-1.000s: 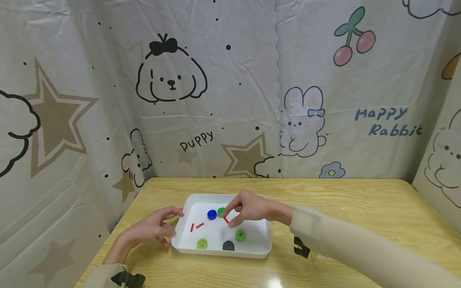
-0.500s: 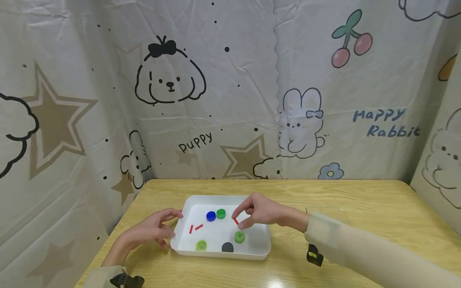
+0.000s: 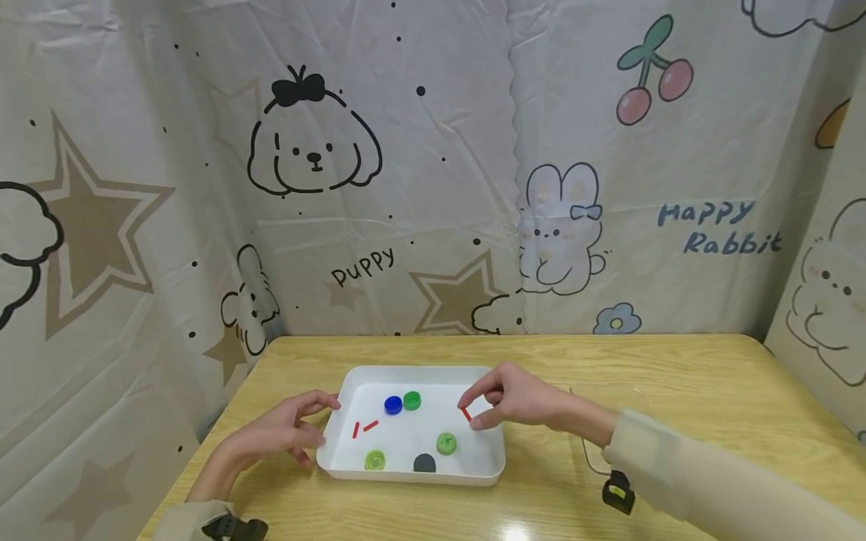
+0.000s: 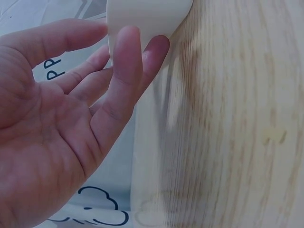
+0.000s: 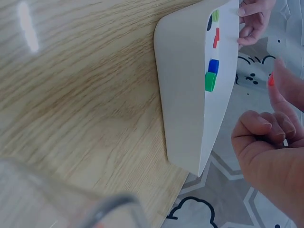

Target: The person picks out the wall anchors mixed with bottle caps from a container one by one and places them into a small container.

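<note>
My right hand (image 3: 517, 394) pinches a small red stick (image 3: 466, 414) between thumb and index finger, over the right side of a white tray (image 3: 463, 476). In the right wrist view its other fingers are curled in. My left hand (image 3: 280, 428) rests with loosely spread fingers against the tray's left end; the left wrist view shows the fingertips at the tray's wall. Inside the tray lie two more red sticks (image 3: 370, 425), a blue cap (image 3: 393, 405), a green cap (image 3: 412, 400), two light green caps (image 3: 446, 443) and a dark half-round piece (image 3: 425, 463).
A clear, see-through container (image 5: 61, 199) stands on the wooden table (image 3: 704, 421) to the right of the tray, partly under my right forearm. A printed cloth (image 3: 446, 150) hangs behind the table and down its left side.
My right hand has moved right with the red stick, from over the tray's middle to its right side, uncovering the green cap. My left hand has stayed at the tray's left end.
</note>
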The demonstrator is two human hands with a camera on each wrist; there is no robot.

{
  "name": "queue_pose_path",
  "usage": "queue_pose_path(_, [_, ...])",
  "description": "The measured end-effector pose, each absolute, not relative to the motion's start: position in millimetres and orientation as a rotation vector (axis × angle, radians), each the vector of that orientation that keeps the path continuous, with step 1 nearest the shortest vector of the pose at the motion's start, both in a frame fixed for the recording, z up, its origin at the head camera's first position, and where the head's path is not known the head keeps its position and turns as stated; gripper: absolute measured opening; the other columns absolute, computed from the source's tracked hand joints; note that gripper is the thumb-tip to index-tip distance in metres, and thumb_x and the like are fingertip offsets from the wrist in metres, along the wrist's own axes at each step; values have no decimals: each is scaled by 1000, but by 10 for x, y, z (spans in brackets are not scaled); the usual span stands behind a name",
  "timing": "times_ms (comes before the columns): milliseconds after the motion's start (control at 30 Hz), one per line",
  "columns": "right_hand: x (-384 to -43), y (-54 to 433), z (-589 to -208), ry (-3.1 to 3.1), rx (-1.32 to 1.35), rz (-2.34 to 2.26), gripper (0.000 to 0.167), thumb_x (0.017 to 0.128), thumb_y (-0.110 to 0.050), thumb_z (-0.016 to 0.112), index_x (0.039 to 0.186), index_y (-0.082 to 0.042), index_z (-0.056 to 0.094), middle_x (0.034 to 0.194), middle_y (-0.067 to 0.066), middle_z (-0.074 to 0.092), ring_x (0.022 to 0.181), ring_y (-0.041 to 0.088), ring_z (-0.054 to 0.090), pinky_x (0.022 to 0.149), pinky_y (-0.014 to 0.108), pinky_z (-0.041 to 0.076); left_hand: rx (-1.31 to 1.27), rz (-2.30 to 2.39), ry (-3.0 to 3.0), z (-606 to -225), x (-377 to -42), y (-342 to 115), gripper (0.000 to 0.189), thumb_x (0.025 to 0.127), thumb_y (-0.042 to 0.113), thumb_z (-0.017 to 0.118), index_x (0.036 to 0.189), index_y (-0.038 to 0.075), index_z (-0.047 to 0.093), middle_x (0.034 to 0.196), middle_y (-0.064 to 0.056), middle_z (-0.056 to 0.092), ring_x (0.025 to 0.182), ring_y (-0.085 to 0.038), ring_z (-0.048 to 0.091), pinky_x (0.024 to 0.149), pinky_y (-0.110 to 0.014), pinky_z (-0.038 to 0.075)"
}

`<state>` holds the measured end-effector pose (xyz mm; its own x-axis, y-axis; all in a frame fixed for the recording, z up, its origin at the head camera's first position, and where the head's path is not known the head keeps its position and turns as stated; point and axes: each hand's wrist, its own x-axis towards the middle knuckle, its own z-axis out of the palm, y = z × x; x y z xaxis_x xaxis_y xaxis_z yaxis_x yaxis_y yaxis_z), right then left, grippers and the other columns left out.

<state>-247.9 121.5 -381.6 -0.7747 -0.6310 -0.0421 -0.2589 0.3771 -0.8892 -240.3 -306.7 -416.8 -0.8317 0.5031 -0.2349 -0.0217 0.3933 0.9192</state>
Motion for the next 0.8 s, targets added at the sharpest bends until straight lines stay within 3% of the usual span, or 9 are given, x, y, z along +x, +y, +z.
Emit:
queue_pose_path(433, [-2405,1479,-3820,2264,-751,-1438,28,84,-4,86,111,-2,80,63,-5,24,61,13,25,60,23,35,383,1446,2172,-4168,-2399,-3060,54,92,-2,68,142,-5,48,168,-34,18,80,-30,69,65,-39,63])
queue_pose_path(567, [-2375,1564,-3826,2271,-721,-1441,28,84,-5,86,112,-3,80,63,-5,23,61,13,25,63,25,40,386,1455,2161,-4174,-2393,-3066,55,92,-2,68,142,-5,47,168,-34,18,73,-28,66,64,-38,63])
queue_pose_path(800, [-2325,1727,-3833,2278,-672,-1456,32,88,-7,84,119,0,77,62,-4,23,58,13,23,62,26,35,390,1462,2152,-4176,-2401,-3069,56,91,-2,68,142,-5,47,168,-34,18,73,-28,66,63,-37,62])
